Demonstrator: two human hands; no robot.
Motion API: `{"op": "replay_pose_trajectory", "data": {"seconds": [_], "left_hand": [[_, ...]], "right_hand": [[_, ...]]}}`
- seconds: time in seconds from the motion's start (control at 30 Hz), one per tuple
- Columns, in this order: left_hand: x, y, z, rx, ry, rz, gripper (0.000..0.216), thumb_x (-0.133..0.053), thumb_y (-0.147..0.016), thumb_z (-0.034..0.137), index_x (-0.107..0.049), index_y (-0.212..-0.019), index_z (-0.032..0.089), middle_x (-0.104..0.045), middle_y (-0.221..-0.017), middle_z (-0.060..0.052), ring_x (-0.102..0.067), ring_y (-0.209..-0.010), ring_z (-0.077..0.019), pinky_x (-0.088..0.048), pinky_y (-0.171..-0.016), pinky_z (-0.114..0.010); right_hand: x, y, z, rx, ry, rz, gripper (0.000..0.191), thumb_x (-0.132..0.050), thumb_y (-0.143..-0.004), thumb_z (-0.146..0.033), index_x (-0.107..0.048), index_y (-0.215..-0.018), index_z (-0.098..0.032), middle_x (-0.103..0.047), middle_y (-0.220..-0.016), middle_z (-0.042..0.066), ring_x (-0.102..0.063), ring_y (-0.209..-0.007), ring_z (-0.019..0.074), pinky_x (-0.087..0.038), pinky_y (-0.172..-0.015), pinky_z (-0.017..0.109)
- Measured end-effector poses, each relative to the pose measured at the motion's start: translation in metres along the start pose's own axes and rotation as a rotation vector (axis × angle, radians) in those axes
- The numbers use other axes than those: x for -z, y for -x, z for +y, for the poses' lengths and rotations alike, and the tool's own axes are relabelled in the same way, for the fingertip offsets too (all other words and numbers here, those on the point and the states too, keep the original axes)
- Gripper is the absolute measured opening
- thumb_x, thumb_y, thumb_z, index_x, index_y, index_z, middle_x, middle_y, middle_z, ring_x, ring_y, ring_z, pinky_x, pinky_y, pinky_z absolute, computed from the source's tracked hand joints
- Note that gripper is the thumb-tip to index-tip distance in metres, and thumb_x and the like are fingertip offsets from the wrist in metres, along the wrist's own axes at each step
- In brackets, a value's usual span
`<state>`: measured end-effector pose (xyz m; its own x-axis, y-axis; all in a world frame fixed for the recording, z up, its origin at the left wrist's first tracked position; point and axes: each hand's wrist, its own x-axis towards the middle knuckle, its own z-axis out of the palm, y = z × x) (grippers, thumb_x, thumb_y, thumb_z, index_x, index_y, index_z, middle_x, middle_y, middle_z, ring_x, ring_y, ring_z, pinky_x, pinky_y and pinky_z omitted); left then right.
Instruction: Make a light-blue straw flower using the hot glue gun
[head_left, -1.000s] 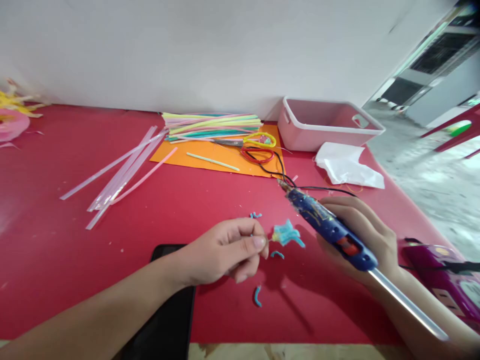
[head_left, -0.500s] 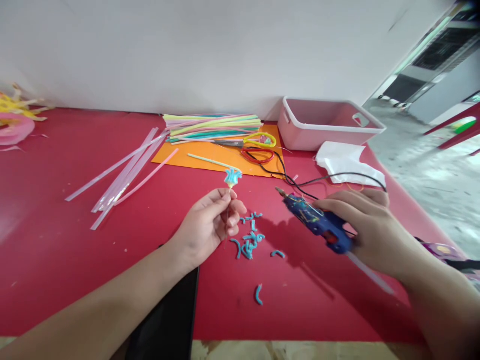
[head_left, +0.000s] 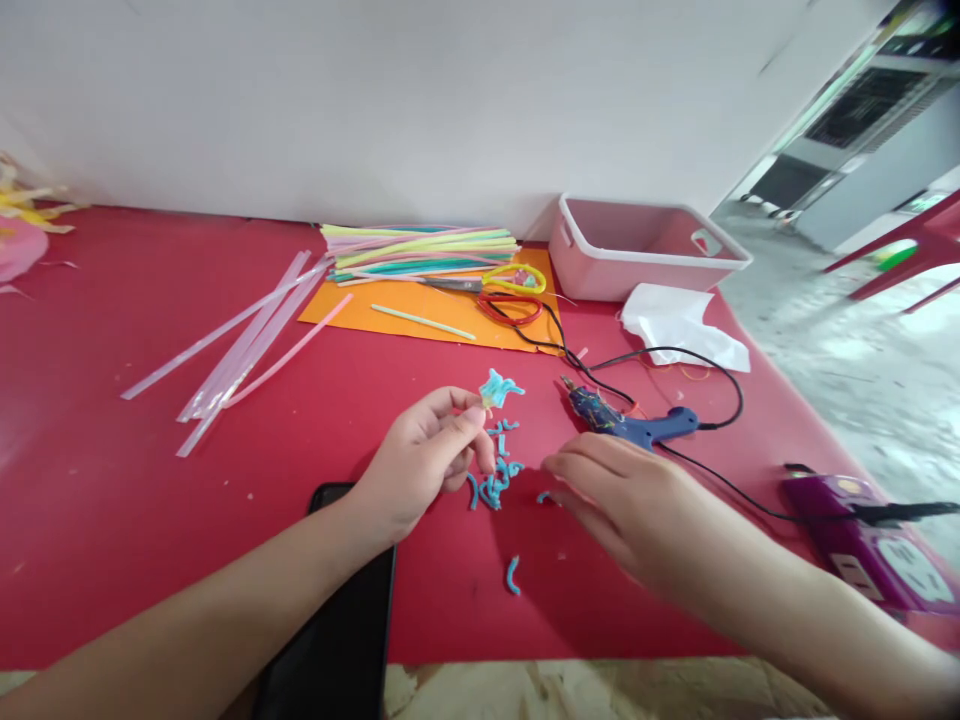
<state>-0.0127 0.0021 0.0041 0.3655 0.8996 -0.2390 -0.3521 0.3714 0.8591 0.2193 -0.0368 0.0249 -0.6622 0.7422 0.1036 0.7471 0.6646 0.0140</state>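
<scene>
My left hand [head_left: 424, 465] pinches the thin stem of a small blue straw flower [head_left: 499, 388], holding it just above the red table [head_left: 112, 480]. Several curled blue straw pieces [head_left: 495, 480] lie on the table right of that hand. A blue glue gun [head_left: 630, 422] lies on the table with its black cord [head_left: 705, 360] running to the right. My right hand [head_left: 622, 495] holds nothing and reaches with fingers stretched out toward a blue piece [head_left: 544, 496] beside its fingertips.
A bundle of coloured straws [head_left: 420, 250], scissors [head_left: 495, 282] and an orange sheet [head_left: 420, 315] lie at the back. A pink tub [head_left: 645, 250] and white paper [head_left: 679, 325] sit back right. Clear straws [head_left: 240, 340] lie left. A black phone [head_left: 337, 640] lies near, a purple power strip [head_left: 877, 540] right.
My right hand set the glue gun down on the table and let go of it, then moved left toward the blue pieces. My left hand lowered the flower slightly.
</scene>
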Motion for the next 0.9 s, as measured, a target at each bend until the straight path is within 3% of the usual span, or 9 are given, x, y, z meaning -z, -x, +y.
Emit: {"op": "replay_pose_trajectory", "data": {"seconds": [0.17, 0.33, 0.43, 0.5, 0.63, 0.77, 0.9], "left_hand": [[-0.002, 0.002, 0.001, 0.024, 0.003, -0.001, 0.016, -0.063, -0.088, 0.026, -0.053, -0.08, 0.018, -0.064, -0.05, 0.002, -0.026, -0.036, -0.0017, -0.017, -0.039, -0.015], [-0.003, 0.003, 0.0, 0.02, -0.017, 0.007, 0.015, -0.06, -0.089, 0.025, -0.051, -0.08, 0.018, -0.067, -0.052, 0.0, -0.026, -0.037, -0.0017, -0.019, -0.04, -0.016], [-0.003, 0.003, -0.001, 0.022, -0.044, -0.005, 0.015, -0.062, -0.089, 0.026, -0.052, -0.082, 0.017, -0.071, -0.058, -0.002, -0.028, -0.038, -0.0019, -0.021, -0.04, -0.015], [-0.003, 0.003, -0.002, 0.026, -0.048, -0.022, 0.016, -0.063, -0.089, 0.027, -0.052, -0.083, 0.017, -0.073, -0.061, -0.003, -0.031, -0.041, -0.0025, -0.025, -0.042, -0.015], [-0.006, 0.003, -0.002, 0.055, -0.045, -0.088, 0.023, -0.066, -0.09, 0.032, -0.05, -0.082, 0.018, -0.076, -0.067, -0.006, -0.04, -0.046, -0.0049, -0.032, -0.045, -0.016], [-0.008, 0.004, -0.002, 0.078, -0.102, -0.114, 0.028, -0.067, -0.09, 0.037, -0.048, -0.08, 0.02, -0.077, -0.07, -0.006, -0.05, -0.051, -0.0081, -0.034, -0.044, -0.017], [-0.01, 0.007, -0.004, 0.052, -0.196, -0.151, 0.022, -0.06, -0.094, 0.033, -0.047, -0.082, 0.021, -0.076, -0.07, -0.004, -0.052, -0.051, -0.0088, -0.036, -0.046, -0.019]], "right_hand": [[-0.019, -0.01, -0.005, 0.031, -0.142, -0.107, 0.035, -0.054, -0.083, 0.002, -0.065, -0.108, -0.02, -0.067, -0.088, 0.004, -0.066, -0.073, 0.0153, -0.055, -0.069, 0.027], [-0.023, -0.01, -0.006, 0.067, -0.165, -0.079, 0.035, -0.057, -0.08, 0.003, -0.065, -0.108, -0.018, -0.067, -0.086, 0.005, -0.067, -0.073, 0.0164, -0.055, -0.067, 0.028], [-0.019, -0.015, -0.007, 0.09, -0.232, 0.069, 0.025, -0.054, -0.086, -0.003, -0.066, -0.102, -0.017, -0.07, -0.089, 0.007, -0.069, -0.073, 0.0163, -0.058, -0.065, 0.028], [-0.014, -0.019, -0.007, 0.091, -0.301, 0.249, 0.019, -0.053, -0.09, -0.007, -0.067, -0.099, -0.018, -0.072, -0.091, 0.007, -0.071, -0.077, 0.0151, -0.06, -0.068, 0.027], [-0.004, -0.023, -0.008, 0.043, -0.363, 0.583, 0.022, -0.06, -0.084, -0.003, -0.066, -0.094, -0.021, -0.074, -0.085, 0.003, -0.073, -0.077, 0.0125, -0.061, -0.073, 0.022], [0.0, -0.021, -0.013, -0.023, -0.481, 0.692, 0.024, -0.064, -0.08, -0.002, -0.065, -0.091, -0.023, -0.076, -0.079, 0.001, -0.073, -0.068, 0.0134, -0.062, -0.063, 0.022], [-0.002, -0.02, -0.019, -0.034, -0.601, 0.713, 0.025, -0.065, -0.08, -0.002, -0.064, -0.093, -0.023, -0.077, -0.082, 0.002, -0.073, -0.067, 0.0146, -0.062, -0.059, 0.025]]}}
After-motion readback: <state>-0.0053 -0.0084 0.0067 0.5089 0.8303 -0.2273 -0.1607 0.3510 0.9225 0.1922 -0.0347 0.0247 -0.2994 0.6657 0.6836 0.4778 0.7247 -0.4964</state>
